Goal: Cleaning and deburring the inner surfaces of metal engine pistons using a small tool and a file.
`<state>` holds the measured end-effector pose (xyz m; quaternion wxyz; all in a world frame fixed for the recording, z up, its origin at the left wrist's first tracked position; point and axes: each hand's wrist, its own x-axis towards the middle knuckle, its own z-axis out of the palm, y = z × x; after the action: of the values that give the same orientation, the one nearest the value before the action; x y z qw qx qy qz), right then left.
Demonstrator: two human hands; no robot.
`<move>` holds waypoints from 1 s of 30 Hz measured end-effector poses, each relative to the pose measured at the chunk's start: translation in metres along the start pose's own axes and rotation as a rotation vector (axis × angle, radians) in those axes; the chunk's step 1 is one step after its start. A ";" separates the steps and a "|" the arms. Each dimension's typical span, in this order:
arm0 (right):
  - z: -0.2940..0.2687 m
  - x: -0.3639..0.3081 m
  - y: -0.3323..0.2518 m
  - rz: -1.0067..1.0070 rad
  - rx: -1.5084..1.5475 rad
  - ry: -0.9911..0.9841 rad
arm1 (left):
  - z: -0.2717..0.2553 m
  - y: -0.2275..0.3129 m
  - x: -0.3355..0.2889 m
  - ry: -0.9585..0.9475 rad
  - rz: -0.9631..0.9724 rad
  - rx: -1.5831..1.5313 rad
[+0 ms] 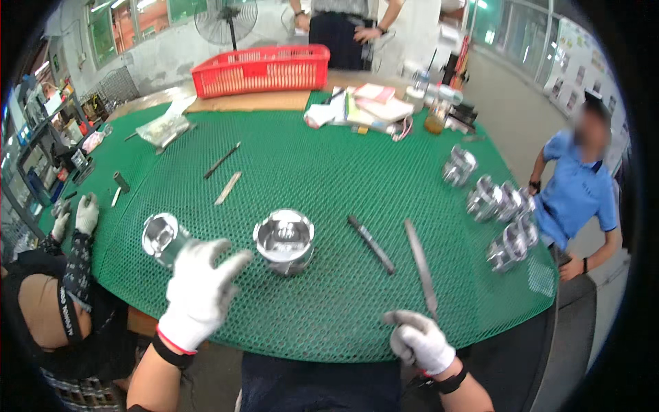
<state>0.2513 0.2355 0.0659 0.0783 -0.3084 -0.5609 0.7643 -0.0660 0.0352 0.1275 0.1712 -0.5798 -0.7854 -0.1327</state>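
Observation:
My left hand (200, 292), in a white glove, is over the green mesh mat with its fingers apart. Its fingertips are close to a shiny metal piston (161, 237) at the left, and they hide part of it. A second piston (284, 240) stands upright, crown recess showing, just right of that hand. My right hand (422, 340), gloved too, hovers by the mat's near edge with loosely bent fingers and nothing visible in them. A flat metal file (421, 264) lies just beyond it, its near end close to the glove. Left of the file rests a black marker (371, 245).
Several more pistons (508, 199) stand along the right edge. A red plastic basket (261, 72), papers (364, 106) and a plastic bag (162, 130) lie at the back. Co-workers are at the left (51, 309), right (580, 185) and far side (340, 31).

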 end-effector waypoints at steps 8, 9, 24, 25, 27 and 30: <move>0.009 -0.006 0.008 0.025 -0.009 -0.016 | 0.051 -0.002 0.022 0.055 0.195 0.131; 0.009 -0.001 0.008 0.005 -0.009 -0.021 | 0.049 -0.001 0.019 0.009 0.210 0.118; 0.053 0.031 -0.075 -0.682 -1.409 -0.143 | 0.053 0.058 -0.092 0.084 -0.162 -0.717; 0.063 0.032 -0.082 -0.688 -1.521 -0.135 | 0.052 0.060 -0.093 0.101 -0.142 -0.684; 0.071 0.032 -0.082 -0.686 -1.632 -0.129 | 0.049 0.064 -0.093 0.112 -0.122 -0.657; 0.072 0.027 -0.068 -0.596 -1.656 -0.068 | 0.042 0.068 -0.094 0.089 -0.124 -0.529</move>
<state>0.1739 0.2138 0.1303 0.0089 -0.0842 -0.9940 0.0686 0.0196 -0.0090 0.0505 0.0396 -0.5487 -0.7493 -0.3685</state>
